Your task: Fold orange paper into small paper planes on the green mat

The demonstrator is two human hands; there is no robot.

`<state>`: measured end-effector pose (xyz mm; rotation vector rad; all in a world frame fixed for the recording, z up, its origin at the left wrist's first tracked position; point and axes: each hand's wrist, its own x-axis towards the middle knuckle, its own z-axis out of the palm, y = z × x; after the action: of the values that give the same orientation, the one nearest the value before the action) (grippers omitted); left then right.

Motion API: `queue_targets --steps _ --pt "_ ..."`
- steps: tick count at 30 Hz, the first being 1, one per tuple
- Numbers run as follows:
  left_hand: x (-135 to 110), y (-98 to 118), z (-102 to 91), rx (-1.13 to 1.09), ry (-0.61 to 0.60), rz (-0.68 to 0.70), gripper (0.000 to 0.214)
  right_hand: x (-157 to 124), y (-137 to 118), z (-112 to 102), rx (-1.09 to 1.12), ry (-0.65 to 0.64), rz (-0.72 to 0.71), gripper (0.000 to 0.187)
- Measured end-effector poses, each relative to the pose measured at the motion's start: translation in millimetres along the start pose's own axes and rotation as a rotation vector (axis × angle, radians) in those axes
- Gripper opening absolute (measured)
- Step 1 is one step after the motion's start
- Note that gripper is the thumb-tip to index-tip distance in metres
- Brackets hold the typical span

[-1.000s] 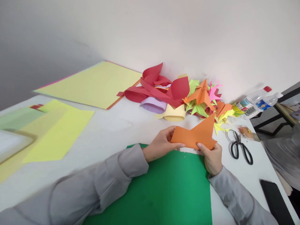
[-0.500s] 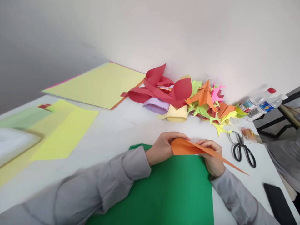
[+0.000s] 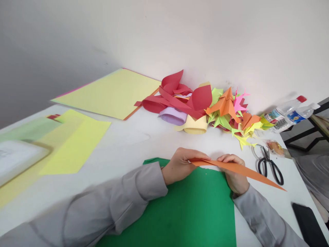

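A folded piece of orange paper (image 3: 246, 171) is stretched between my two hands, its long thin point reaching out to the right. My left hand (image 3: 181, 164) pinches its left end, thumb and fingers closed on the edge. My right hand (image 3: 235, 173) grips it near the middle, fingers curled over the top edge. Both hands are raised over the far edge of a green sheet (image 3: 185, 209) that lies in front of me. The paper's underside and my right thumb are hidden.
Behind lie curled red paper shapes (image 3: 172, 97) and a pile of folded paper figures (image 3: 226, 106). Black-handled scissors (image 3: 269, 164), a phone (image 3: 309, 223) and plastic bottles (image 3: 290, 111) are on the right. Yellow sheets (image 3: 77, 144) and a large pale yellow sheet (image 3: 110, 92) lie left.
The orange paper has turned flatter and now appears edge-on, its point reaching farther right. My hands keep their hold, and the whole view has shifted slightly.
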<state>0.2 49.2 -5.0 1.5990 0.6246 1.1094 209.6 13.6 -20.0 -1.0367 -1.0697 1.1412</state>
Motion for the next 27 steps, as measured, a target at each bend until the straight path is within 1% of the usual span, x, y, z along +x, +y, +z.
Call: queue_targets --steps 4,7,9,11,14,16,19,22,24,27 --pt "0.5 0.1 1.5 0.082 0.027 0.010 0.016 1.1 -4.0 4.4 -0.015 0.093 0.065 0.021" --pt "1.3 0.3 2.4 0.104 0.055 -0.013 0.013 1.6 -3.8 5.7 -0.021 0.133 0.112 0.023" --pt "1.7 -0.6 3.3 0.080 0.075 -0.072 0.012 1.7 -2.0 5.0 -0.026 0.148 0.136 0.026" --pt "2.0 -2.4 4.4 0.000 0.112 -0.165 0.014 1.6 -0.3 4.3 -0.025 0.156 0.131 0.028" --pt "2.6 -5.3 5.6 -0.155 0.182 -0.290 0.024 1.8 0.0 4.6 -0.039 0.163 0.103 0.027" --pt "3.7 -5.5 5.6 -0.211 0.210 -0.325 0.030 2.3 -0.5 5.3 -0.062 0.164 0.094 0.025" --pt "6.0 -2.7 4.7 -0.224 0.245 -0.321 0.030 3.2 0.1 5.0 -0.073 0.149 0.098 0.024" --pt "8.0 1.1 4.7 -0.274 0.230 -0.322 0.023 3.3 2.4 3.3 -0.052 0.123 0.110 0.024" --pt "8.5 2.6 5.4 -0.322 0.216 -0.330 0.023 3.0 3.0 2.7 -0.048 0.112 0.116 0.023" --pt "8.6 3.2 6.4 -0.340 0.239 -0.321 0.024 2.8 1.2 4.6 -0.058 0.115 0.119 0.023"
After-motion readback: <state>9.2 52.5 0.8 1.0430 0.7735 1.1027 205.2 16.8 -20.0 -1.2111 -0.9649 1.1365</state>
